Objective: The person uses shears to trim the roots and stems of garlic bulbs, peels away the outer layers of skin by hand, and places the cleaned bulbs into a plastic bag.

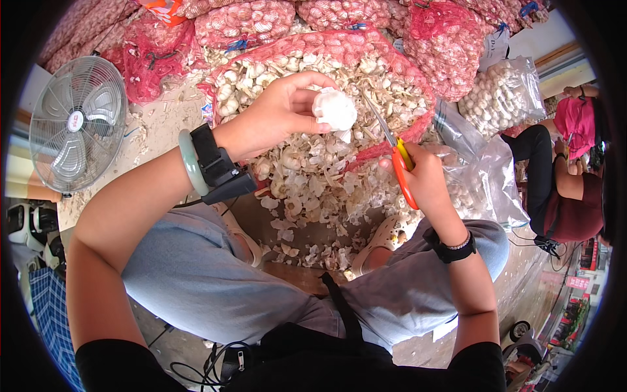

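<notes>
Between the fingers and thumb of my left hand is a white garlic bulb, its outer skin smooth and pale. My right hand grips a pair of scissors by orange and yellow handles. Their metal blades point up and to the left, a little apart from the bulb. Below both hands lies an opened red mesh sack full of garlic bulbs with cut stalks. Loose garlic skins spill from it towards my feet.
Full mesh sacks of garlic line the back. At the left stands a fan. On the right, a clear plastic bag of garlic bulbs sits near another plastic bag. Beyond them another person sits. Cables hang by my lap.
</notes>
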### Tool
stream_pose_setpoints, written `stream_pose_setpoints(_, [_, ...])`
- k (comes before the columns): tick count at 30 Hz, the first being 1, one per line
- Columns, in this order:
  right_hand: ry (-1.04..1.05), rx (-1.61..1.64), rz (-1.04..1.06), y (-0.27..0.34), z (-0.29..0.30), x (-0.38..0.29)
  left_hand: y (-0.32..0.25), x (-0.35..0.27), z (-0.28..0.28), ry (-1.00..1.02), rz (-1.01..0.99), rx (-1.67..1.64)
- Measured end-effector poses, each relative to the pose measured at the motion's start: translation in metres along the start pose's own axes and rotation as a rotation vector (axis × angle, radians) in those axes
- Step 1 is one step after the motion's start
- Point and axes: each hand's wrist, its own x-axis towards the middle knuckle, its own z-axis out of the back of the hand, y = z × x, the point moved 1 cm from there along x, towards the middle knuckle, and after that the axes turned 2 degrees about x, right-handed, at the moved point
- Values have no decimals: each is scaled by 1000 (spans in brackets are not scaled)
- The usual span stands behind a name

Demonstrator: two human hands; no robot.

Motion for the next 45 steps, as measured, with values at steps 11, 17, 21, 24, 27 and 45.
stream_pose_setpoints(11, [-72, 155, 104, 12, -6, -7, -3, -4, -9, -21, 46, -360])
stream_pose_setpoints(17, [-118, -84, 288, 10, -11, -6, -1, -1, -5, -39, -4, -366])
stream_pose_setpoints(21, [-5, -21, 196, 18, -3, -5, 0, -1, -4, -33, -20, -346])
stream_pose_setpoints(24, [79, 41, 93, 19, -1, -5, 2, -1, -4, -39, -27, -338])
stream_pose_setpoints(27, [82, 114, 89, 18, 1, -5, 1, 0, -3, -43, -12, -317])
stream_pose_setpoints(45, [255, 322, -66, 18, 1, -5, -4, -3, -1, -47, 5, -254])
